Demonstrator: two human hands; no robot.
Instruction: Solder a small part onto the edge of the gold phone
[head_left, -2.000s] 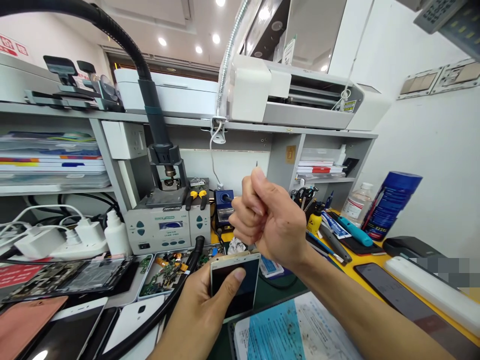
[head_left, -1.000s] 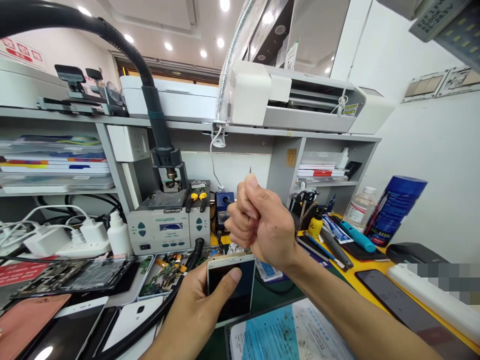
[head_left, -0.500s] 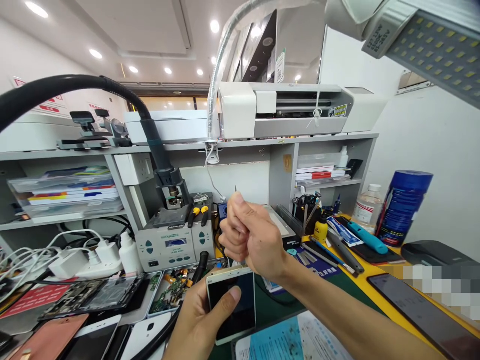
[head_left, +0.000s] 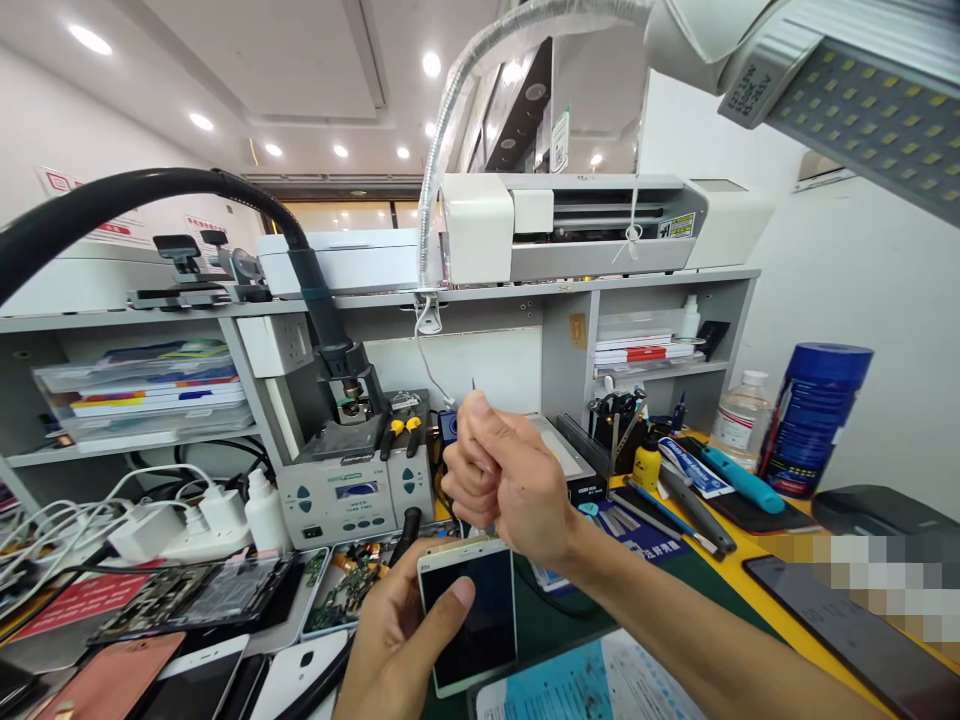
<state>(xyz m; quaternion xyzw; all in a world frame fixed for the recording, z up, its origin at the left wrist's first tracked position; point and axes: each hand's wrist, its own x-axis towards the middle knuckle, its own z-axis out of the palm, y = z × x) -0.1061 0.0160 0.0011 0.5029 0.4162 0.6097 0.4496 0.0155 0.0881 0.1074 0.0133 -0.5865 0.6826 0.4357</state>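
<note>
A white-framed phone with a dark screen is upright, tilted back a little, in my left hand, whose thumb lies across the glass. Just above the phone's top edge, my right hand is closed in a fist. A thin dark pointed tip sticks up past its thumb and index finger; the rest of that tool is hidden inside the fist. Below the hands lie a green mat and a blue and white printed sheet.
Phones and a pink back cover lie at the left, beside a tray of small parts. Behind stands a grey rework station. Tools, a clear bottle and a blue canister are at the right.
The view has shifted slightly, so the background sits a little lower and to the right. Both hands keep the same grips, and the phone stays below the right fist.
</note>
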